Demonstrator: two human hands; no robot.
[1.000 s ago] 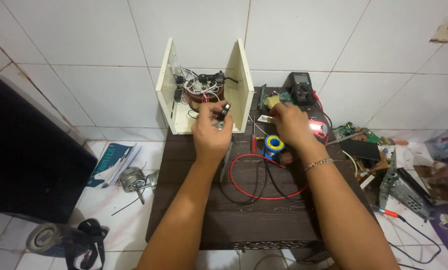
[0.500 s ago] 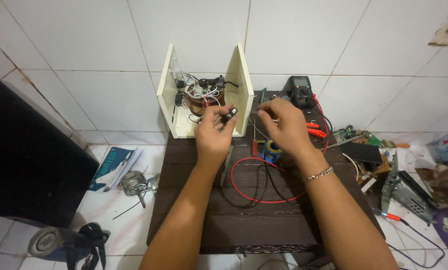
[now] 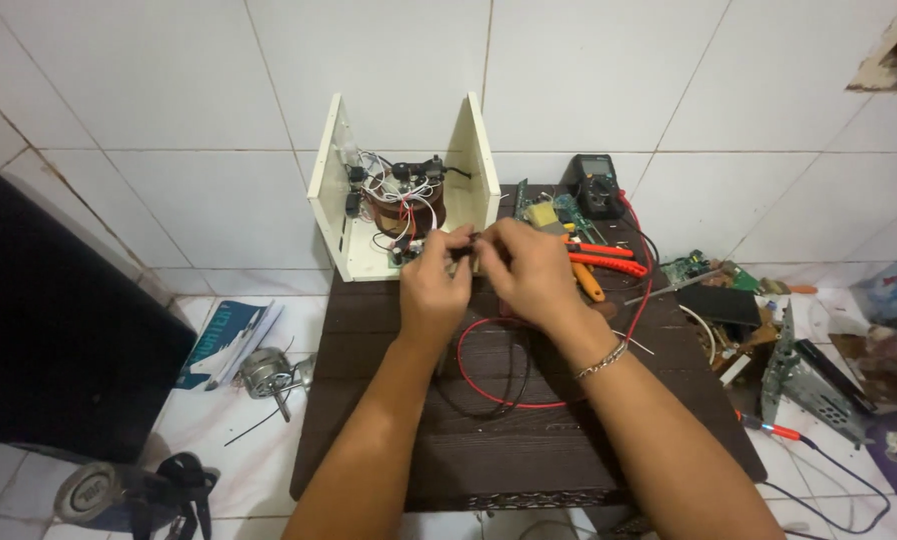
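Fingers of both my left hand [image 3: 437, 283] and right hand [image 3: 526, 268] pinched on a small dark part [image 3: 466, 240] (too small to identify) | over worktop [image 3: 389, 470], just before open cream casing [image 3: 401, 190] | likely light, fragile; I'd grip its body.

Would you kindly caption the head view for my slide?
Both hands, left hand and right hand, meet before an opened cream casing on a dark table.
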